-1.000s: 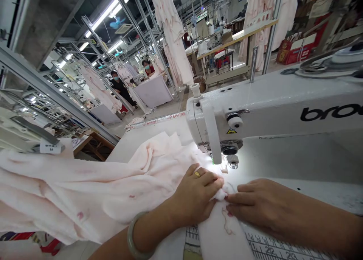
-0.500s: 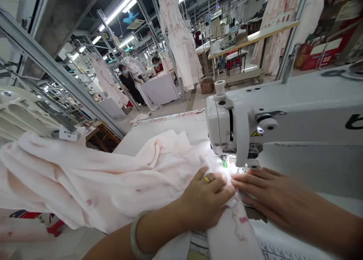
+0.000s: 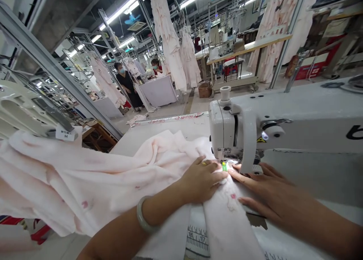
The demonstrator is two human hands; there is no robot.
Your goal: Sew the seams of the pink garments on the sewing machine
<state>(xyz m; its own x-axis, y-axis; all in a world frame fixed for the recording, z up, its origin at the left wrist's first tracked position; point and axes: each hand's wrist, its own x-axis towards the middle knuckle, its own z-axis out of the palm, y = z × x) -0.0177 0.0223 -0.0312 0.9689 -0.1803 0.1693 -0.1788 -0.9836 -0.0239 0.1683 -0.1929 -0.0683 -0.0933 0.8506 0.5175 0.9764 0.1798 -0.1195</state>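
Observation:
Pale pink fabric with small pink flower marks drapes across the sewing table and under the needle area of a white sewing machine. My left hand, with a gold ring and a pale bangle at its wrist, grips the fabric just left of the presser foot, fingers together and bent; its thumb is hidden. On the other side, my right hand is open, fingers spread, the index tip at the fabric edge and some fingers partly behind the machine head. A small green part shows at the lit presser foot.
A printed ruler scale lies on the table front. White hangers with a size tag stand at left. A metal rail slants above them. Garments hang beyond the table. Two people are farther back, one standing.
The fabric's flower mark has moved forward, closer to the needle. Both hands have shifted forward, and my right hand's fingers have spread. The view has tilted slightly.

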